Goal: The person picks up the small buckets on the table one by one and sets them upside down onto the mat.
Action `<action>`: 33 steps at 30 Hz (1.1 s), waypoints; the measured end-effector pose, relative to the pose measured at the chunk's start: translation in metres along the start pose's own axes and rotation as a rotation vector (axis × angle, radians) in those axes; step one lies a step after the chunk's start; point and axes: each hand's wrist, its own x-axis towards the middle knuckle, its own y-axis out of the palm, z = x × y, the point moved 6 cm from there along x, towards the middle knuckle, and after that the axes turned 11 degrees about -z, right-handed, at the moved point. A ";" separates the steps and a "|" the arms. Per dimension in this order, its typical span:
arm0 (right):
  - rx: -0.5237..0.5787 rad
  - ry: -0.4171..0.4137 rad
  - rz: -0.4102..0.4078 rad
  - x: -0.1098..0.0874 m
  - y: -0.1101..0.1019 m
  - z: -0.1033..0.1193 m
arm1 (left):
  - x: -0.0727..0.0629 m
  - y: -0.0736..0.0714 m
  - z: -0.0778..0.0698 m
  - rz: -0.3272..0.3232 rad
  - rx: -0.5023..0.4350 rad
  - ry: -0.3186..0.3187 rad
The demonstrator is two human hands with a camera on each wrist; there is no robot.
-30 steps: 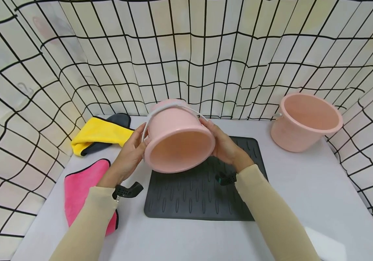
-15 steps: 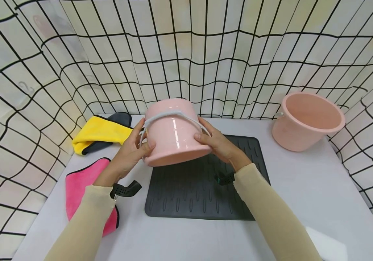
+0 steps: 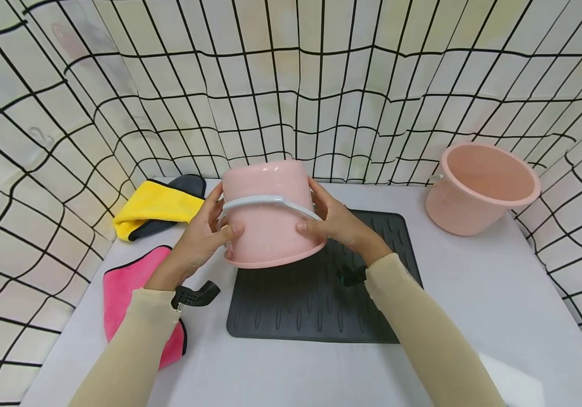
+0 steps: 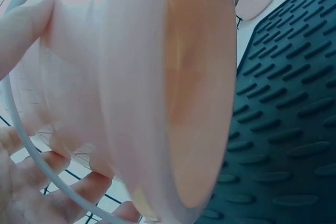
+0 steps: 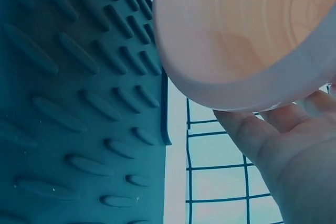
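Observation:
A pink bucket (image 3: 270,237) is held upside down over the dark ribbed mat (image 3: 291,316), its rim facing down and its base up. The white handle (image 3: 257,200) lies across its near side. My left hand (image 3: 201,234) grips the bucket's left side, thumb on the near wall; in the left wrist view its fingers (image 4: 94,184) spread along the far side, behind the handle. On the right side my right hand (image 3: 341,223) holds the bucket with its thumb on the near wall. The right wrist view looks into the hollow of the bucket (image 5: 236,35), with ring marks on its bottom.
A second pink bucket (image 3: 456,212) stands upright at the back right. To the left lie a yellow and grey cloth (image 3: 163,209) and a pink cloth (image 3: 135,277). Black wire mesh (image 3: 316,102) walls the back and sides. A white flat item (image 3: 514,381) lies front right.
The bucket's mouth has turned from facing me to facing down, and its handle has slid lower across the near side. Both hands keep their hold, thumbs now on the near wall.

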 end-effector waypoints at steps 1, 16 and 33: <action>-0.001 -0.006 0.005 0.000 0.000 0.000 | 0.000 0.000 0.000 0.000 0.004 0.003; -0.071 -0.068 0.028 0.000 0.002 -0.004 | 0.005 0.007 0.003 0.010 0.032 0.123; -0.200 -0.135 -0.103 -0.005 0.011 -0.021 | 0.007 0.005 0.012 -0.003 0.157 0.150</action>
